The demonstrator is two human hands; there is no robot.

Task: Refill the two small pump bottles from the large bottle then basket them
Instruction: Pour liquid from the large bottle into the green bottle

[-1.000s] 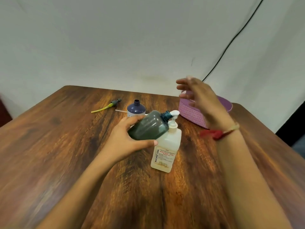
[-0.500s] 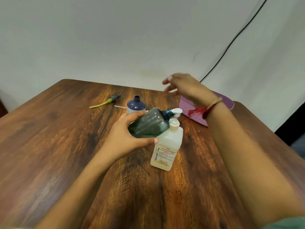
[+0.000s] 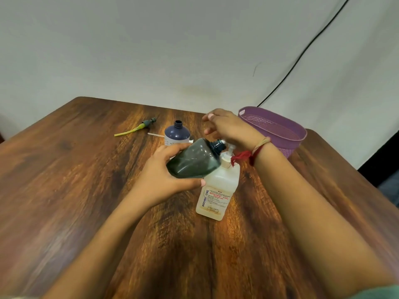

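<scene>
The left hand (image 3: 159,175) wraps its fingers and thumb round the body of the small dark green bottle (image 3: 191,161) and holds it off the table. The bottle is tilted, with its open neck aimed toward 2 o'clock and sitting just beside the white pump head (image 3: 229,147) of the large Biochek handrub bottle (image 3: 218,188). The right hand (image 3: 228,128) hovers over that pump with its fingers loose and slightly spread, gripping nothing. I cannot tell whether its heel is touching the pump.

The step looks like pumping handrub into the green bottle. To do it well:

- Bring the neck right under the nozzle tip before any stroke, because the opening is narrow.
- Press straight down with slow, full strokes, since nothing steadies the large bottle and a sideways push could tip it.
- Ease the green bottle more upright as it fills, so liquid does not run back out.
- Watch the red wrist thread (image 3: 243,157), which hangs near the pump collar.

The second small bottle, dark blue (image 3: 177,134), stands uncapped at 11 o'clock from the large one. A pump with a yellow-green tube (image 3: 138,129) lies further toward 10 o'clock. The purple basket (image 3: 287,145) waits at 2 o'clock on the wooden table (image 3: 64,190).
</scene>
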